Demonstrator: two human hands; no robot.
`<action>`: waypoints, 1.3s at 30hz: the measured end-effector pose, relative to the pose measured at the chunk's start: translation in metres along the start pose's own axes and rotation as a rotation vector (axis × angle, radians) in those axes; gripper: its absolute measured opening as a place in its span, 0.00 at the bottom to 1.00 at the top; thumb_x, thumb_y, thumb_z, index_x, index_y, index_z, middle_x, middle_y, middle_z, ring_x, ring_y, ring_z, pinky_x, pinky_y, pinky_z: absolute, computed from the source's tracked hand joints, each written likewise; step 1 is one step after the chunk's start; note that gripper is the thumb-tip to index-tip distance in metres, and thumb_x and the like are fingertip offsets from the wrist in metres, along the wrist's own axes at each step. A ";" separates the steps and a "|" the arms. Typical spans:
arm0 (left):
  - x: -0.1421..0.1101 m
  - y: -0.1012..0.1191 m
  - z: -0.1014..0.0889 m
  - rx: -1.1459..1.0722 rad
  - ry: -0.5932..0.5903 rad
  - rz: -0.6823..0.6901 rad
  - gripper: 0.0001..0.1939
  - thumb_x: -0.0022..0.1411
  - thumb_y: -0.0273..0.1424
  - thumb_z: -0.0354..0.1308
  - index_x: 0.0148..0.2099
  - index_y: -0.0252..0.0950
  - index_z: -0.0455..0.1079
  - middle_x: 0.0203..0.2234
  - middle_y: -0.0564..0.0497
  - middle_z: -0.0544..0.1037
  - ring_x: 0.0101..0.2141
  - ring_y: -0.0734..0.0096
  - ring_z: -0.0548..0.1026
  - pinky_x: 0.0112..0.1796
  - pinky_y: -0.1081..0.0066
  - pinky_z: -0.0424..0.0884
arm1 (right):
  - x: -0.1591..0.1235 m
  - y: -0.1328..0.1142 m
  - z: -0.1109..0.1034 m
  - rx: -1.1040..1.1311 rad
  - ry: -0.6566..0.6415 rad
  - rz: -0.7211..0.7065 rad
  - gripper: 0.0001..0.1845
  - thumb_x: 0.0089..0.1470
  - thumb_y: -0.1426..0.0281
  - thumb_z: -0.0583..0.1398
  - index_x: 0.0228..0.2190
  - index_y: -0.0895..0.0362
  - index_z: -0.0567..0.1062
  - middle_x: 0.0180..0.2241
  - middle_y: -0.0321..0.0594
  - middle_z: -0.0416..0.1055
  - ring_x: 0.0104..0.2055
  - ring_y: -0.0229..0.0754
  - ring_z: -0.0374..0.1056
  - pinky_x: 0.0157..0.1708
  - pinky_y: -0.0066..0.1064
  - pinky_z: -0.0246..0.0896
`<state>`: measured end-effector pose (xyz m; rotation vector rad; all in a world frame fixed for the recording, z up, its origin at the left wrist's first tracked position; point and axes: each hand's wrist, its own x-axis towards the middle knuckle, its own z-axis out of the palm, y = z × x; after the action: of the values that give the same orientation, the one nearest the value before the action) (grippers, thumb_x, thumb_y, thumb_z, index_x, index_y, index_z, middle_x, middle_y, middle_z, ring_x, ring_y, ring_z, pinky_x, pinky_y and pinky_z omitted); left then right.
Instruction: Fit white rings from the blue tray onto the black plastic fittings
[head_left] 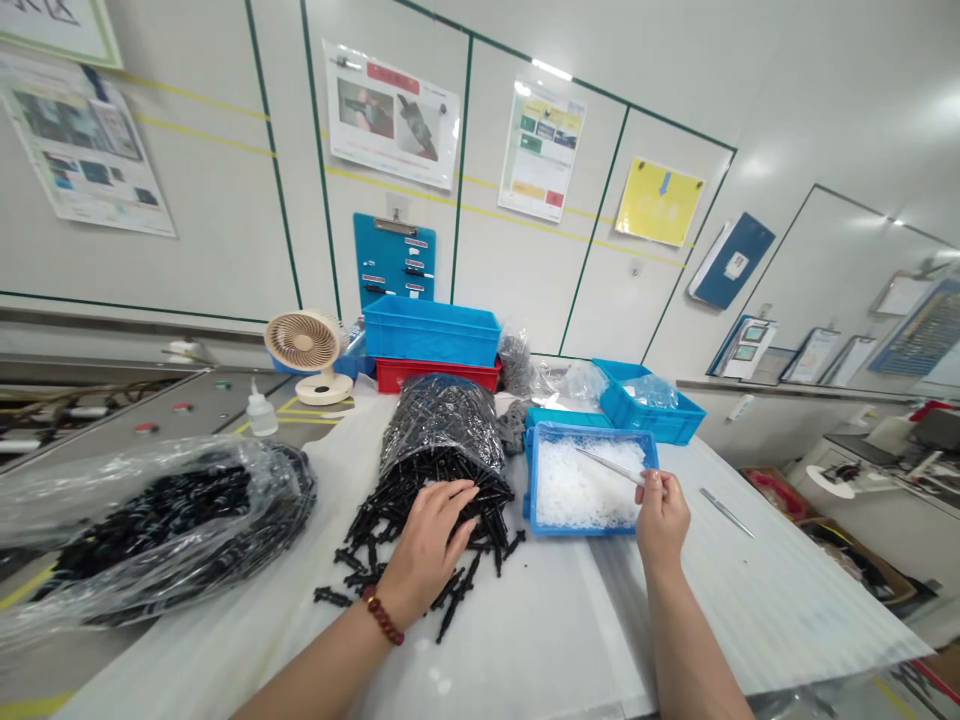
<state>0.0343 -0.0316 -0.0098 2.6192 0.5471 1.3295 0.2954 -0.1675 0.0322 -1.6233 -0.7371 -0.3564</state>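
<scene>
Nearest to us are our two bare forearms, reaching forward from both sides over the white-covered table point(551, 625), which is the largest thing. At its left lies a big clear bag point(266, 462) filled with black parts, set aside perhaps to leave the middle open for working. Next in size is the middle bag point(442, 405), whose mouth faces us, so its black parts point(459, 600) spill onto the table, probably for easy picking. Right of this heap stands the blue tray point(585, 531), seemingly put on this side to suit the right hand. Our left hand point(431, 535) is over the near edge of the heap with its grip apart, the thumb away from the forefinger; whether the fingertips touch any part, we cannot tell. Our right hand point(664, 515) has its grip clamped on the tweezers point(611, 467), held near the back end, we think so that the thin points reach over the tray. Another pair of tweezers point(726, 512) lies alone farther right, within reach. Smallest are the white pieces point(581, 495), gathered inside the tray, whose walls likely stop them from scattering.
</scene>
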 end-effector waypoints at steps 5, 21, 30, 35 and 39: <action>0.000 0.001 0.000 -0.006 -0.002 0.010 0.15 0.64 0.29 0.45 0.52 0.35 0.61 0.46 0.44 0.68 0.47 0.61 0.63 0.49 0.57 0.62 | -0.001 0.000 0.001 -0.023 -0.029 -0.012 0.24 0.54 0.49 0.46 0.27 0.57 0.65 0.17 0.31 0.60 0.20 0.37 0.59 0.23 0.27 0.52; 0.001 0.000 0.000 -0.040 -0.015 0.002 0.14 0.64 0.30 0.46 0.51 0.35 0.62 0.44 0.45 0.70 0.46 0.62 0.65 0.48 0.58 0.64 | -0.001 0.003 0.000 -0.135 -0.075 -0.034 0.24 0.54 0.50 0.45 0.26 0.56 0.66 0.16 0.33 0.63 0.20 0.39 0.61 0.24 0.28 0.52; 0.003 0.001 0.000 -0.044 -0.020 0.005 0.13 0.64 0.30 0.45 0.49 0.35 0.64 0.42 0.44 0.71 0.44 0.62 0.66 0.46 0.59 0.66 | -0.003 0.001 -0.001 -0.125 -0.050 -0.045 0.23 0.55 0.51 0.46 0.26 0.56 0.66 0.16 0.32 0.62 0.19 0.38 0.58 0.23 0.28 0.51; 0.002 0.001 0.000 -0.054 -0.027 0.012 0.13 0.65 0.30 0.45 0.49 0.35 0.64 0.42 0.44 0.71 0.44 0.63 0.66 0.46 0.58 0.66 | -0.005 0.003 0.000 -0.116 -0.085 -0.095 0.23 0.56 0.51 0.45 0.27 0.56 0.65 0.18 0.34 0.63 0.21 0.38 0.60 0.24 0.28 0.51; 0.002 0.000 0.000 -0.055 -0.031 0.014 0.13 0.65 0.30 0.45 0.49 0.35 0.64 0.41 0.45 0.71 0.44 0.63 0.66 0.46 0.59 0.66 | -0.005 0.008 0.000 -0.186 -0.096 -0.106 0.24 0.56 0.51 0.44 0.28 0.56 0.66 0.20 0.36 0.65 0.23 0.39 0.61 0.25 0.28 0.52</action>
<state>0.0357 -0.0309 -0.0081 2.5994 0.4822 1.2869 0.2964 -0.1691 0.0229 -1.7901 -0.8858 -0.4362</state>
